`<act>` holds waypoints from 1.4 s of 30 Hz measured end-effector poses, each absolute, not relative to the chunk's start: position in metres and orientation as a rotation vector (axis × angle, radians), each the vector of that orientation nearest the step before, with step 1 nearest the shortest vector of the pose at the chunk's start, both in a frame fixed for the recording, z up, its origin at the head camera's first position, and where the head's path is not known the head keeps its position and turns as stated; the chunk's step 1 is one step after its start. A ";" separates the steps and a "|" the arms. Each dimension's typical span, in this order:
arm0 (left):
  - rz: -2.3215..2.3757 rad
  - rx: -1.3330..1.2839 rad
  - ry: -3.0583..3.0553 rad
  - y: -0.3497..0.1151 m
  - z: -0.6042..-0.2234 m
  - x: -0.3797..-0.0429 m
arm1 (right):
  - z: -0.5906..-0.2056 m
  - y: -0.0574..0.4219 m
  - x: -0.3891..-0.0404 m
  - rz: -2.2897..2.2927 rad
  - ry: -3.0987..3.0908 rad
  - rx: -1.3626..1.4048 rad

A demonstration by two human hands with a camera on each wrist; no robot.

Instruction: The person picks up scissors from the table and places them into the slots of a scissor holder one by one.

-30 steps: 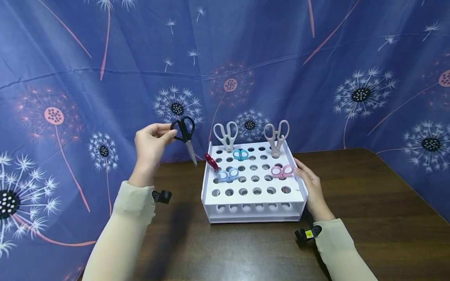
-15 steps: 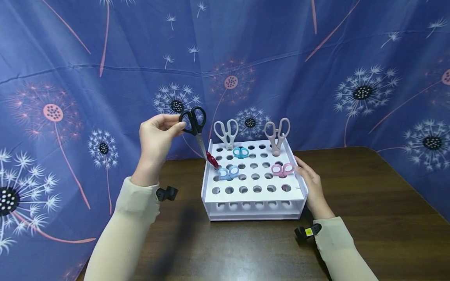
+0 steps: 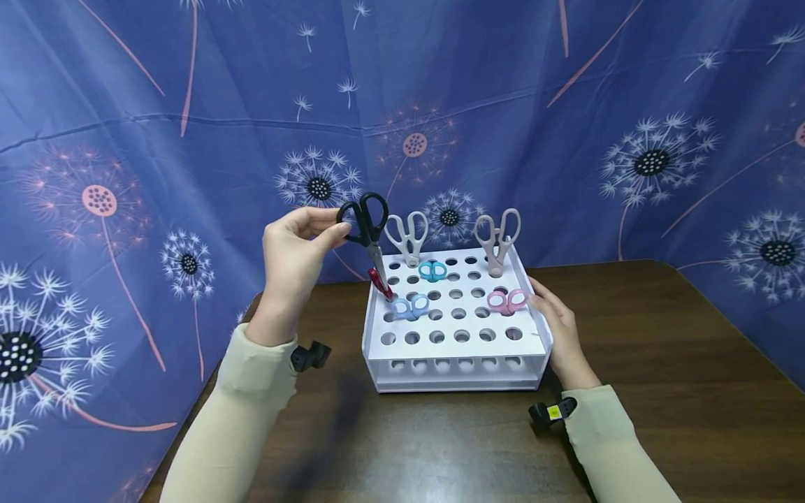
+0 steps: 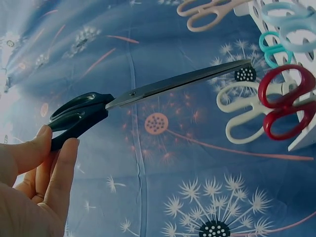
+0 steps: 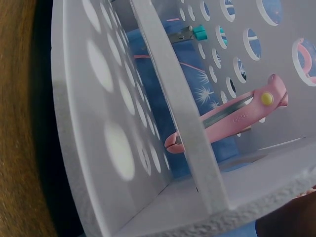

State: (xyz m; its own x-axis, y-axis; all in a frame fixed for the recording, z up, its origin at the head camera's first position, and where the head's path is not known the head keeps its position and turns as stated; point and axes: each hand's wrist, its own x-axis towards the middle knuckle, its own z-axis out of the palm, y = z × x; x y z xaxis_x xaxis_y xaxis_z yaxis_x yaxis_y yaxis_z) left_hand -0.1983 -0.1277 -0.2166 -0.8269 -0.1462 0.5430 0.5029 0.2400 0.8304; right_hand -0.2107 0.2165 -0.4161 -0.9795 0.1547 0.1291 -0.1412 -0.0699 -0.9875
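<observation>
My left hand (image 3: 295, 262) pinches one handle loop of black scissors (image 3: 365, 222) between thumb and fingers. Their blades are together and slant down to the right, the tip overlapping red scissors (image 3: 379, 285) at the left edge of a white rack (image 3: 455, 353) in the head view. The left wrist view shows the black scissors (image 4: 133, 96) side-on; whether the tip touches anything cannot be told. My right hand (image 3: 560, 335) grips the rack's right side wall, thumb at its top edge, other fingers partly hidden behind it.
Other scissors stand in the rack's holes: white (image 3: 409, 241), beige-pink (image 3: 497, 241), teal (image 3: 432, 271), light blue (image 3: 410, 307) and pink (image 3: 506, 302). The rack stands on a dark wooden table (image 3: 635, 349). A blue dandelion-patterned cloth (image 3: 541, 161) hangs behind it.
My left hand has carried the black scissors to the right, from beside the rack to its left edge. The right hand still grips the rack.
</observation>
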 end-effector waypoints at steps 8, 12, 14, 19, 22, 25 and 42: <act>-1.702 -0.342 -1.977 -0.123 -0.219 -0.196 | -0.416 0.216 -0.210 2.157 -2.000 -0.020; -1.725 -0.340 -1.969 -0.123 -0.220 -0.196 | -0.415 0.217 -0.210 2.157 -1.994 -0.018; -1.740 -0.345 -1.960 -0.122 -0.221 -0.195 | -0.415 0.217 -0.210 2.160 -1.990 -0.020; -1.788 -0.374 -1.927 -0.119 -0.225 -0.196 | -0.415 0.217 -0.210 2.167 -1.990 -0.030; -1.800 -0.382 -1.920 -0.117 -0.229 -0.197 | -0.416 0.217 -0.210 2.175 -1.987 -0.033; -1.807 -0.386 -1.917 -0.115 -0.232 -0.198 | -0.416 0.217 -0.210 2.177 -1.984 -0.023; -1.865 -0.439 -1.864 -0.100 -0.248 -0.194 | -0.417 0.217 -0.210 2.166 -2.006 -0.009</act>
State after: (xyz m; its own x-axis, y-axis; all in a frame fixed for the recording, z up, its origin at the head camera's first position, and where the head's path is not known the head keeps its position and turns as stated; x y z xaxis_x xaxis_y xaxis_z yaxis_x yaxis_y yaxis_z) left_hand -0.1940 -0.1003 -0.2475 -0.8410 -0.0985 0.5320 0.5321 0.0278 0.8462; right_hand -0.2097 0.2175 -0.4171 -0.9821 0.1421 0.1236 -0.1341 -0.0671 -0.9887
